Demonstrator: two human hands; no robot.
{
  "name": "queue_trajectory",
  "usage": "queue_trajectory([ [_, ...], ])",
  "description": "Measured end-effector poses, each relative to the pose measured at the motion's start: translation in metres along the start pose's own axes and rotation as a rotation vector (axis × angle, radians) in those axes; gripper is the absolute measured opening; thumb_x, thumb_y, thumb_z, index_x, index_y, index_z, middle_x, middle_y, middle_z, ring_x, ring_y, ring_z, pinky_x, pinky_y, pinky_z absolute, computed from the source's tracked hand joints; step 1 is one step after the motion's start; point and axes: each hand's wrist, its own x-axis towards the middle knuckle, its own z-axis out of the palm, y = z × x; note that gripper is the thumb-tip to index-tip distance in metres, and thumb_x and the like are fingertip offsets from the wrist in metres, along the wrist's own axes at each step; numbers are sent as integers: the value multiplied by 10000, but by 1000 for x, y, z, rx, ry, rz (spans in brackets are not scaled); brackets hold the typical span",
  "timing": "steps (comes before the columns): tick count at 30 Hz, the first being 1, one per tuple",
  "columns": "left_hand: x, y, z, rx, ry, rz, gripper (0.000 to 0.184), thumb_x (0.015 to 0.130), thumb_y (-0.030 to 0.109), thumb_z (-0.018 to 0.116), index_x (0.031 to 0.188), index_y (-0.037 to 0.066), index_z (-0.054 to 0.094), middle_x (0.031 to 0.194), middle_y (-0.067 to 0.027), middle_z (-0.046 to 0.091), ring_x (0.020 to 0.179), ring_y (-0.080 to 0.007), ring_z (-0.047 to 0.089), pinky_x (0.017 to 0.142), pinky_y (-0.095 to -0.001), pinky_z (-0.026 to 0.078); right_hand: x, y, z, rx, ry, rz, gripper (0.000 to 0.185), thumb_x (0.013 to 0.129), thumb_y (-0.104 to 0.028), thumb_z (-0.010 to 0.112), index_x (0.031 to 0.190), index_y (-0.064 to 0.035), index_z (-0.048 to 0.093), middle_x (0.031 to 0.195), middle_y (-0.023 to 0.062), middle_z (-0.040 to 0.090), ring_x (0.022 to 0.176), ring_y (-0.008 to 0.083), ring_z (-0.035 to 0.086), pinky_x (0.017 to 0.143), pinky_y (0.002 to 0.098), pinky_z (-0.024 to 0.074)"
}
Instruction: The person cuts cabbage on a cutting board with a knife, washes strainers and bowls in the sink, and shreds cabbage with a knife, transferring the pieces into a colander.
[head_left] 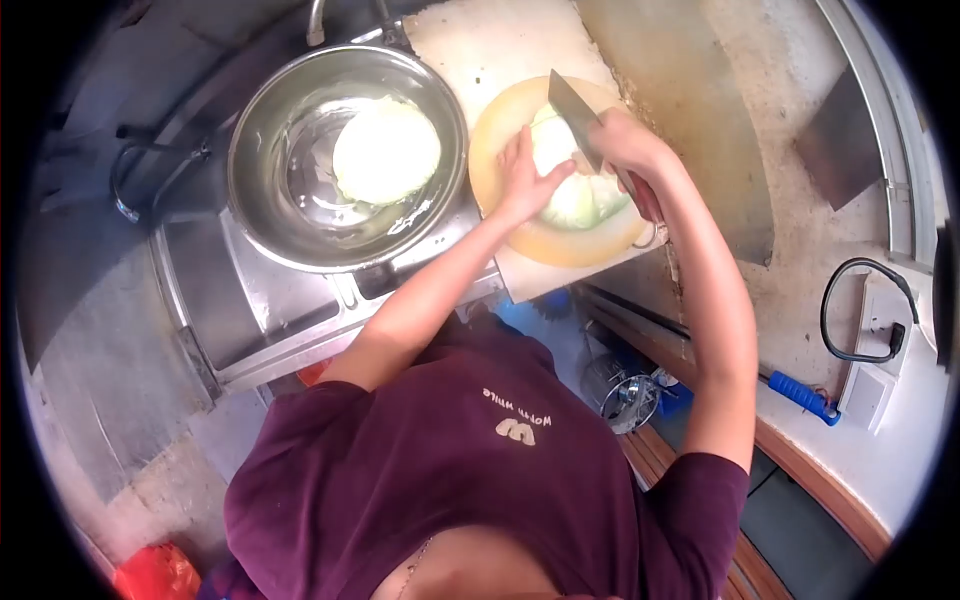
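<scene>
A round yellowish cutting board (492, 222) lies on the counter right of a large metal bowl (245, 200). On the board is a pale green cabbage (582, 207), overexposed in part. My right hand (634, 152) is wrapped round the handle of a cleaver (572, 112), whose broad blade is over the cabbage. My left hand (530, 180) rests at the cabbage's left side, fingers spread, thumb pointing toward the blade. Another pale cabbage (386, 152) sits inside the bowl, toward its right side. Whether the blade has cut in cannot be made out.
The bowl stands in a steel sink unit (210, 290) with a faucet (316, 22) behind it. At the right lie a power strip (872, 395), a black cable and a blue-handled tool (803, 397). A red bag (158, 575) is at the lower left.
</scene>
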Motion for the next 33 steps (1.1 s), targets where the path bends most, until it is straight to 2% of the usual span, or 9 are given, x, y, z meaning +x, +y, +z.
queue_trajectory([
  [2,1,-4,5,26,15,15,940,727,463,668,1349,-78,216,1339,-279,300,1261,-390,265,1055,-454,169,-24,19,6,104,49,-140,323,837,-158,393,733,93,567,684,281,583,604,377,614,551,429,481],
  [4,2,-8,4,57,32,31,939,724,457,669,1348,-77,214,1331,-278,307,1250,-387,277,1050,-453,182,-31,67,40,113,243,-517,343,920,-222,345,887,86,492,540,118,487,370,211,497,357,354,422],
  [6,1,-9,8,77,50,44,929,725,448,669,1348,-72,216,1331,-269,312,1251,-374,281,1050,-444,194,-88,49,32,126,55,-82,345,941,-221,337,862,82,484,526,118,493,360,213,497,359,347,421],
  [12,42,48,-14,-5,199,314,625,766,369,639,1190,-49,448,1188,-235,464,1147,-365,404,977,-430,309,-85,71,56,33,178,-100,364,939,-231,349,825,77,508,628,255,566,495,351,581,546,447,472],
  [14,67,102,-2,-157,106,523,483,805,367,583,1096,-15,534,1120,-223,512,1098,-352,445,949,-433,331,-85,75,58,76,158,-118,360,944,-233,344,839,75,497,608,230,544,465,323,556,505,424,454],
  [16,85,124,23,82,-378,618,482,834,416,524,1093,11,555,1135,-205,518,1106,-339,446,983,-450,305,-80,78,54,126,133,-135,345,952,-231,339,863,75,471,553,166,503,363,258,500,372,369,422],
  [19,81,109,51,413,-566,550,488,868,440,454,1080,14,561,1138,-190,524,1110,-336,450,1017,-482,264,-84,78,51,136,127,-135,352,950,-230,344,841,77,476,564,189,511,382,260,516,370,373,423],
  [24,80,88,69,425,-369,653,398,894,388,449,1072,54,569,1100,-150,539,1107,-327,456,1008,-535,254,-61,107,86,-31,305,-235,342,935,-234,356,862,52,528,714,284,583,655,429,588,648,490,461],
  [33,61,61,79,619,-236,895,366,867,360,510,1067,57,555,1039,-131,534,1051,-302,481,1001,-535,268,-14,141,171,83,483,-273,269,913,-230,424,898,26,506,621,251,573,574,429,566,544,513,448],
])
